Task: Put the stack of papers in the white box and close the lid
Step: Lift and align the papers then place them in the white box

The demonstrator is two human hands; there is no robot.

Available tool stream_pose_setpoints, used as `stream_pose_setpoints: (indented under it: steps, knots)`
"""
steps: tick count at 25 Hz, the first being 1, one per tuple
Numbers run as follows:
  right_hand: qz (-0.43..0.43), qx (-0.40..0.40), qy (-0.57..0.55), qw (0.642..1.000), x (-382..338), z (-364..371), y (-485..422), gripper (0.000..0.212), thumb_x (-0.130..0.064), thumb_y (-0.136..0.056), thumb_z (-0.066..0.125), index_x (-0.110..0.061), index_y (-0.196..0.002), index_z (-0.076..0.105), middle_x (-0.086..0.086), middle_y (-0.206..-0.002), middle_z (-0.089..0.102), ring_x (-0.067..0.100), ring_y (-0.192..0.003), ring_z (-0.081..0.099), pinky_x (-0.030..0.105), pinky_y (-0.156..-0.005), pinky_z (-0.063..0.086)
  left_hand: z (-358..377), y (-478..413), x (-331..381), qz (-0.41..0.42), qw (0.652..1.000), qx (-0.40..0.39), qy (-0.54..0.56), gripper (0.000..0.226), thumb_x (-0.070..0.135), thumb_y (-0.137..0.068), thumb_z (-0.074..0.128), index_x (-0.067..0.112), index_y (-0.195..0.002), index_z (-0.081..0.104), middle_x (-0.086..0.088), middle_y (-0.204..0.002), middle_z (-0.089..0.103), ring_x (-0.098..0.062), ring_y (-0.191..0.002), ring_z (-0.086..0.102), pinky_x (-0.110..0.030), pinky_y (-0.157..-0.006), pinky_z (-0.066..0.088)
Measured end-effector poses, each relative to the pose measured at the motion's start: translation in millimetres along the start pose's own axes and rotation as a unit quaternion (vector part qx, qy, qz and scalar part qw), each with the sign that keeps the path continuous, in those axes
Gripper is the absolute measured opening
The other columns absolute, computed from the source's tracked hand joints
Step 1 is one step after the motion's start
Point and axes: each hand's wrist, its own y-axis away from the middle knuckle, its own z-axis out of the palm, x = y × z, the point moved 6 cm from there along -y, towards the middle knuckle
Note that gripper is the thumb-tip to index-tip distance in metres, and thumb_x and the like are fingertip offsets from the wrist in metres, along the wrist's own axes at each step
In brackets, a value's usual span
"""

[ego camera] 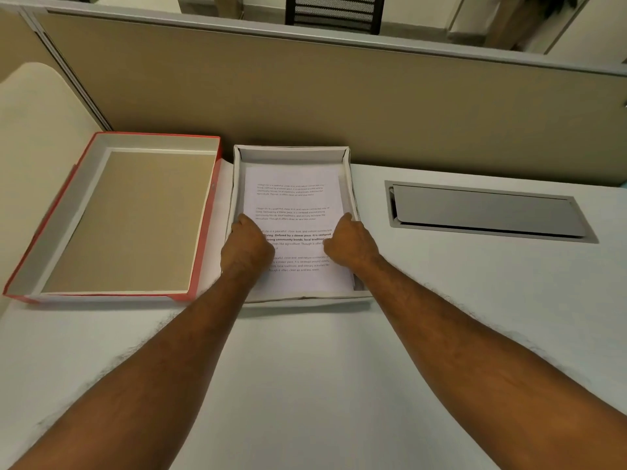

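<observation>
A white box (291, 151) sits open on the desk against the partition. A stack of printed papers (291, 198) lies flat inside it. My left hand (246, 244) rests on the stack's left side, my right hand (349, 242) on its right side, both with fingers curled around the paper edges. The lid (115, 218), red outside with a tan inside, lies upside down on the desk just left of the box.
A beige partition wall (339, 106) runs along the back of the white desk (305, 368). A grey metal cable hatch (485, 210) is set into the desk right of the box. A cream curved surface (37, 130) lies at far left.
</observation>
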Motion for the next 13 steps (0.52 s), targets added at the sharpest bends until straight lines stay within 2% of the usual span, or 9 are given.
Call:
stream_pose_setpoints:
  steps: [2,3,6,8,10,13]
  knots:
    - [-0.018,0.001,0.016,1.000,-1,2,5,0.074,-0.020,-0.091,0.061,0.005,-0.148,0.020,0.021,-0.135,0.055,0.034,-0.116,0.061,0.045,-0.093,0.055,-1,3,2,0.013,1.000,-0.003,-0.009,0.065,0.014,-0.090,0.054,0.000,-0.145,0.024,-0.020,-0.142,0.045,-0.038,-0.122,0.054,-0.047,-0.095,0.048]
    - [-0.027,0.003,0.019,0.999,-2,2,8,0.075,-0.021,-0.092,0.060,0.005,-0.149,0.018,0.021,-0.135,0.056,0.034,-0.114,0.061,0.046,-0.092,0.056,-2,5,3,0.020,1.000,-0.005,-0.010,0.062,0.014,-0.089,0.055,0.001,-0.144,0.028,-0.019,-0.140,0.047,-0.038,-0.119,0.055,-0.046,-0.093,0.048]
    - [-0.072,0.039,0.014,0.997,-7,-4,12,0.057,-0.023,-0.092,0.061,0.000,-0.137,0.036,0.017,-0.127,0.061,0.031,-0.105,0.064,0.041,-0.083,0.057,-9,9,5,0.046,0.999,0.000,-0.005,0.048,0.017,-0.090,0.056,0.005,-0.134,0.039,-0.016,-0.131,0.053,-0.034,-0.110,0.060,-0.042,-0.084,0.050]
    - [-0.116,0.057,0.010,0.992,-16,-10,22,0.047,-0.027,-0.092,0.062,-0.005,-0.130,0.045,0.014,-0.125,0.063,0.029,-0.105,0.064,0.035,-0.080,0.053,-20,19,5,0.084,0.996,0.023,-0.005,0.045,0.020,-0.090,0.058,0.009,-0.131,0.041,-0.013,-0.129,0.054,-0.032,-0.108,0.061,-0.041,-0.083,0.051]
    - [-0.145,0.054,0.015,0.988,-21,-11,24,0.052,-0.032,-0.091,0.063,-0.008,-0.133,0.045,0.012,-0.130,0.061,0.029,-0.113,0.061,0.035,-0.085,0.050,-22,23,8,0.122,0.992,0.026,0.003,0.046,0.022,-0.091,0.058,0.010,-0.133,0.043,-0.013,-0.134,0.053,-0.032,-0.113,0.059,-0.042,-0.088,0.050]
    - [-0.177,0.039,0.039,0.983,-29,-5,35,0.064,-0.039,-0.090,0.063,-0.011,-0.143,0.038,0.010,-0.144,0.051,0.029,-0.130,0.049,0.045,-0.103,0.047,-23,38,2,0.179,0.983,0.019,-0.024,0.058,0.029,-0.092,0.058,0.009,-0.143,0.038,-0.012,-0.146,0.045,-0.031,-0.127,0.050,-0.042,-0.100,0.044]
